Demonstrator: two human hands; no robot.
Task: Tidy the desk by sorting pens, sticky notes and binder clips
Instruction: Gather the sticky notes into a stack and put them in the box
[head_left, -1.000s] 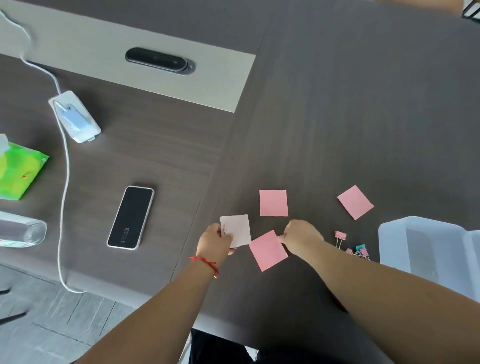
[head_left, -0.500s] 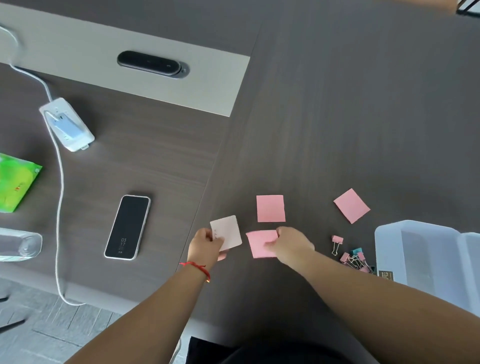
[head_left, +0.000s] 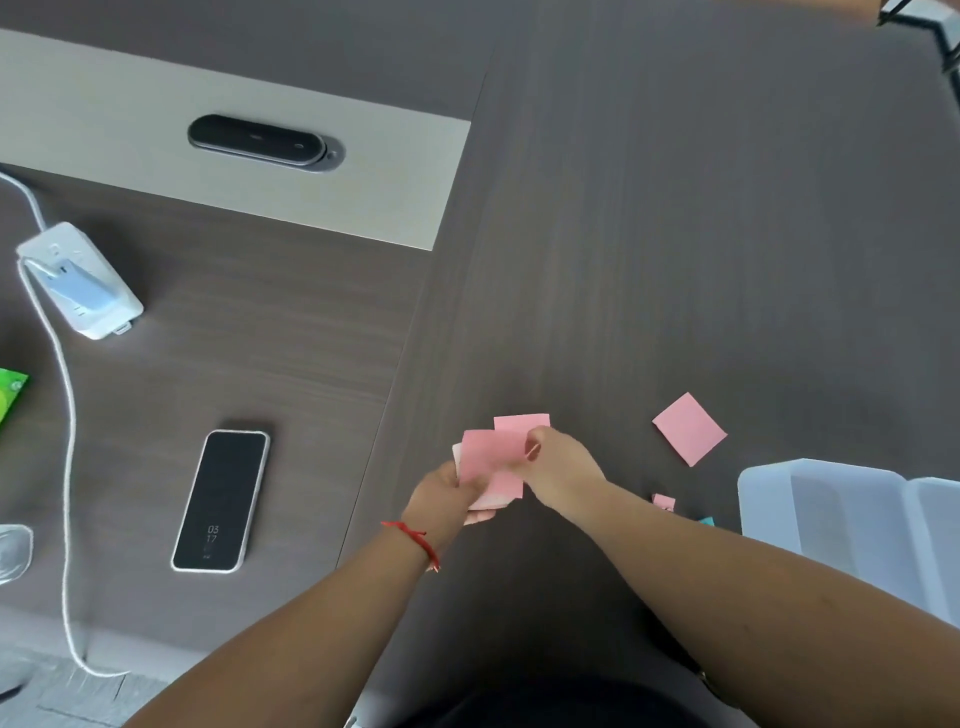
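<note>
My left hand (head_left: 444, 496) grips a pale sticky note, mostly hidden under a pink sticky note (head_left: 491, 465) that my right hand (head_left: 558, 470) pinches by its right edge and lays over it. Just behind the hands a second pink note (head_left: 519, 422) lies flat on the dark desk (head_left: 675, 234). A third pink note (head_left: 688, 428) lies farther right. Small binder clips, one pink (head_left: 664, 502) and one teal (head_left: 705, 520), peek out behind my right forearm. No pens are in view.
A translucent plastic organiser box (head_left: 852, 512) stands at the right edge. Left of my hands lie a phone (head_left: 221, 501), a white power adapter (head_left: 78, 280) with its cable (head_left: 65, 467), and a green packet (head_left: 10, 395). A black cable port (head_left: 260, 140) sits in the beige strip.
My right hand has lifted the pink note off the desk and carried it left onto the pale note in my left hand. The view has shifted slightly.
</note>
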